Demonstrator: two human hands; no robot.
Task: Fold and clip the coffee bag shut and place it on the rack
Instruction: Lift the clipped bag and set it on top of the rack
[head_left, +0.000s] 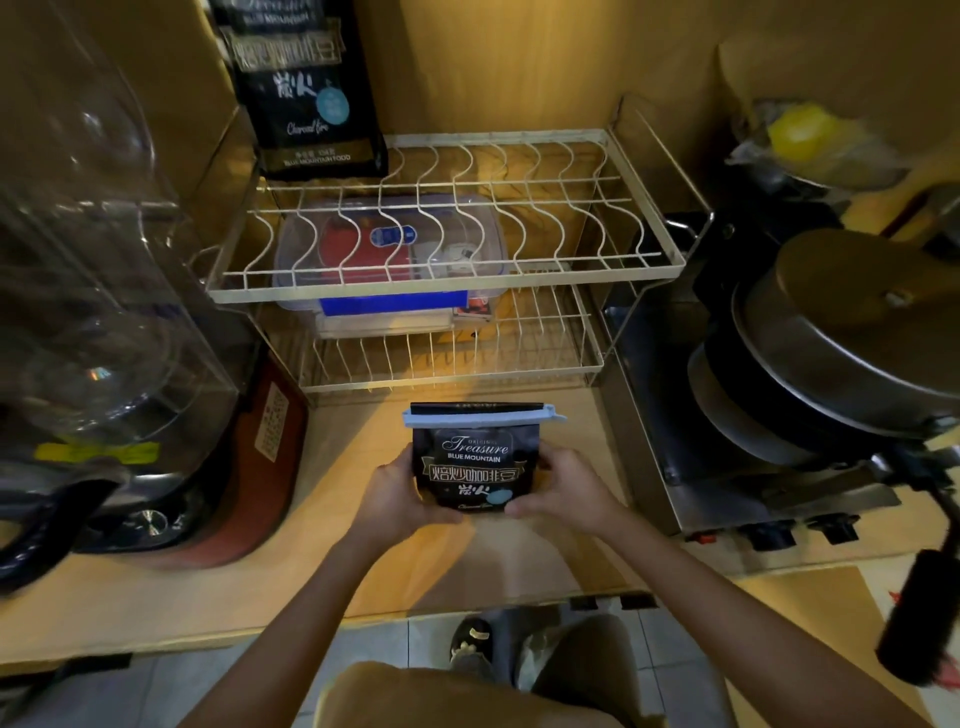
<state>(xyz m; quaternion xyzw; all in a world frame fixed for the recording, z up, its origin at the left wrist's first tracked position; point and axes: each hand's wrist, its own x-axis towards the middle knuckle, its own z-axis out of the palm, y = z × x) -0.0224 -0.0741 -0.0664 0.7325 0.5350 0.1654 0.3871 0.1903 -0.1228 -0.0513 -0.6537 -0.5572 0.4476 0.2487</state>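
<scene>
While gripped upright between both hands, sits over the desk (524, 561) near its front edge, just short of the wire rack (441, 288) at the back. Rack first: two tiers, upper one with wavy dividers, mostly free to the right; a second black bag (306, 88) standing at its back-left corner, a clear lidded box (389, 249) below on the lower tier. Then the coffee bag (474, 460): label toward the camera, long axis vertical, top folded over and pinned by a light-blue clip (480, 417) running crosswise. Left hand (402, 493) clasped on the bag's left side, right hand (563, 488) on its right side, both low, equally near. Rack straight ahead and above the bag; likely a lift forward and up onto the upper tier, keeping upright.
</scene>
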